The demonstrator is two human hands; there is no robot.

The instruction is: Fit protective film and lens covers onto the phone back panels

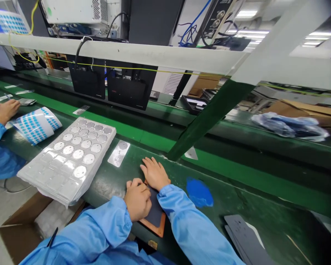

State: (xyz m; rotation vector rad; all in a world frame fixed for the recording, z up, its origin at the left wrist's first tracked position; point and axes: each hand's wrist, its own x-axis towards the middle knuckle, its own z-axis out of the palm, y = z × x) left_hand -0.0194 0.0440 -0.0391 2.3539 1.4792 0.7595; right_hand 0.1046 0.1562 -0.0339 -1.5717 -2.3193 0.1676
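Note:
A dark grey flat panel (155, 211) with an orange frame (157, 230) lies on the green bench in front of me. My left hand (138, 200) rests over its left side with the fingers curled in; whatever is between the fingertips is hidden. Across the panel's far end lies my right hand (155, 175), its fingers stretched out flat past the edge. Both hands cover the far part of the panel. Just beyond my left hand is a thin silvery plate (118, 156) with a round mark on it.
A clear plastic tray (55, 180) of round metallic discs stands to the left, near a sheet of blue dots (37, 125). A co-worker's hand (7, 110) is farther left. A blue patch (200, 192) and stacked grey sheets (244, 235) lie right. A green post (206, 121) rises ahead.

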